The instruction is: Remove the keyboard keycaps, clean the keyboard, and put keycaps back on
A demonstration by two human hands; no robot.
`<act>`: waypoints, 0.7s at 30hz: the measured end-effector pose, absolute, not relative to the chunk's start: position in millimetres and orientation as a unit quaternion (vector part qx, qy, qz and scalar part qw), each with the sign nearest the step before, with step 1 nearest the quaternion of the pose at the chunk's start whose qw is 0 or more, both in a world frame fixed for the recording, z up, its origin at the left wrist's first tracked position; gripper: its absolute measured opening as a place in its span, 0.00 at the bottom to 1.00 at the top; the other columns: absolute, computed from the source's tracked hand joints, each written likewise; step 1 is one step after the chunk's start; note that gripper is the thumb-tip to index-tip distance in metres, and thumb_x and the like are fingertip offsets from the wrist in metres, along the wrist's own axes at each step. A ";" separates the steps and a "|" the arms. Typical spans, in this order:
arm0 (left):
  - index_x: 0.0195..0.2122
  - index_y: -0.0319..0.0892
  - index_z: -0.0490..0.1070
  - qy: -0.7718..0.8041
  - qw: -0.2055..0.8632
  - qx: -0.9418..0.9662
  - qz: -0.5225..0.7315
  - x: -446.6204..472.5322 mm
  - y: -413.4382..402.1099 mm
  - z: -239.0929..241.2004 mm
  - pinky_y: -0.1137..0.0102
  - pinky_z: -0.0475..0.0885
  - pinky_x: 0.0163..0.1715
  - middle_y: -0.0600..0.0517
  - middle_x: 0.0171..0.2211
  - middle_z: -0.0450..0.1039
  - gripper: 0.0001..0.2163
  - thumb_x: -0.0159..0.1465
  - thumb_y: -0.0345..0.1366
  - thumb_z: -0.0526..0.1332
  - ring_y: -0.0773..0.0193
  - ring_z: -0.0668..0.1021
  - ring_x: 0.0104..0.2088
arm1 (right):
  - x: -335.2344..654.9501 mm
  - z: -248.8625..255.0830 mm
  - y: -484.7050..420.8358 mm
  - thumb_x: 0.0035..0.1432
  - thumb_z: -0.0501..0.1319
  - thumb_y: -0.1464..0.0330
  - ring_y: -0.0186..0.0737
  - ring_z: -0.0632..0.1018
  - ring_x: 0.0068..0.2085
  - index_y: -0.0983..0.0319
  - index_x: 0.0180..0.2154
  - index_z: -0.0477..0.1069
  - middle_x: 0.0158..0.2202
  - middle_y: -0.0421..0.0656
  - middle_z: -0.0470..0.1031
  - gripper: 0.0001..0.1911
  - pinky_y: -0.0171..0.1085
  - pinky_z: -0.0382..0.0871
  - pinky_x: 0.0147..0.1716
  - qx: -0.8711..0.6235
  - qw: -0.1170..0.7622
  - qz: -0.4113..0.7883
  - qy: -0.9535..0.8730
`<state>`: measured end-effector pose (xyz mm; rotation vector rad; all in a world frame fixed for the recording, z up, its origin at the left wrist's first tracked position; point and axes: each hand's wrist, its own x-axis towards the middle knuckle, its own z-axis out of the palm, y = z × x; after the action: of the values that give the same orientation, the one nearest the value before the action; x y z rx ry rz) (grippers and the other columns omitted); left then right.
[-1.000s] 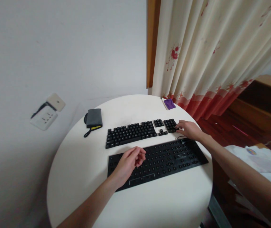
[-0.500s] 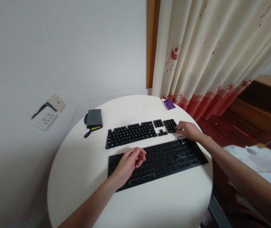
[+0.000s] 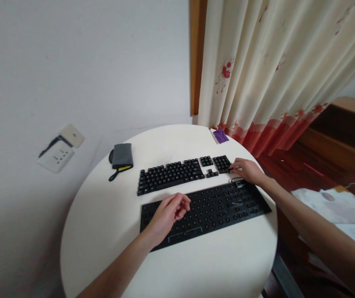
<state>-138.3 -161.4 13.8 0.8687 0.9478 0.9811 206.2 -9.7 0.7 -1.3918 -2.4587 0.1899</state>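
Round white table (image 3: 109, 231) is barely changing: right hand (image 3: 248, 171) is still pinching a keycap (image 3: 229, 169) at the right end of the keycap rows (image 3: 171, 174), mid-frame; left hand (image 3: 166, 213) is staying loosely curled, apparently empty, over the bare keyboard (image 3: 220, 207).

Table (image 3: 109, 231): keyboard (image 3: 227, 205) near front edge, keycap rows (image 3: 171, 174) laid just behind it. Pouch (image 3: 122, 156) left of rows, further back. Cloth (image 3: 220, 135) at far edge, beside curtain (image 3: 273, 74). Left hand (image 3: 167, 213) on keyboard's left part; right hand (image 3: 247, 170) at rows' right end. Wall socket (image 3: 56, 155) left of table. Papers (image 3: 335, 203) right, lower.
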 end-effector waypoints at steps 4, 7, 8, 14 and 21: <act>0.36 0.36 0.74 0.421 0.692 0.388 0.439 -137.8 -161.1 13.9 0.72 0.53 0.24 0.50 0.29 0.70 0.16 0.67 0.47 0.59 0.71 0.64 0.25 | 207.0 -1.9 -9.3 0.62 0.61 0.63 0.39 0.79 0.37 0.56 0.39 0.81 0.39 0.42 0.79 0.09 0.34 0.66 0.37 -0.482 0.156 0.058 -0.860; 0.35 0.36 0.74 0.426 0.691 0.387 0.438 -137.5 -161.3 14.4 0.72 0.53 0.24 0.49 0.29 0.70 0.17 0.66 0.48 0.60 0.71 0.64 0.25 | 206.3 -4.3 -8.6 0.62 0.61 0.63 0.39 0.79 0.37 0.55 0.38 0.81 0.39 0.41 0.79 0.09 0.34 0.66 0.37 -0.477 0.158 0.047 -0.863; 0.35 0.36 0.74 0.427 0.691 0.387 0.437 -137.5 -161.4 14.5 0.72 0.53 0.24 0.49 0.29 0.70 0.17 0.66 0.48 0.60 0.71 0.64 0.25 | 206.3 -4.7 -8.6 0.62 0.61 0.62 0.39 0.79 0.37 0.55 0.38 0.81 0.39 0.41 0.79 0.09 0.34 0.66 0.37 -0.476 0.161 0.045 -0.863; 0.34 0.36 0.74 0.427 0.693 0.383 0.438 -138.4 -161.7 15.3 0.72 0.53 0.25 0.50 0.28 0.70 0.17 0.66 0.47 0.60 0.70 0.63 0.25 | 218.8 0.3 -11.3 0.61 0.62 0.60 0.40 0.79 0.38 0.57 0.42 0.79 0.39 0.41 0.79 0.11 0.35 0.66 0.36 -0.526 0.176 0.030 -0.832; 0.34 0.36 0.75 0.428 0.692 0.384 0.437 -138.4 -161.5 13.6 0.71 0.52 0.25 0.50 0.28 0.70 0.17 0.65 0.48 0.61 0.70 0.64 0.25 | 219.7 2.9 -11.5 0.56 0.65 0.58 0.43 0.78 0.37 0.59 0.34 0.76 0.36 0.42 0.79 0.11 0.35 0.62 0.33 -0.593 0.068 0.040 -0.801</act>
<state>-138.4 -161.5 13.6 0.8572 0.9561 0.9759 219.7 -11.5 2.9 -1.7853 -2.4140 0.1213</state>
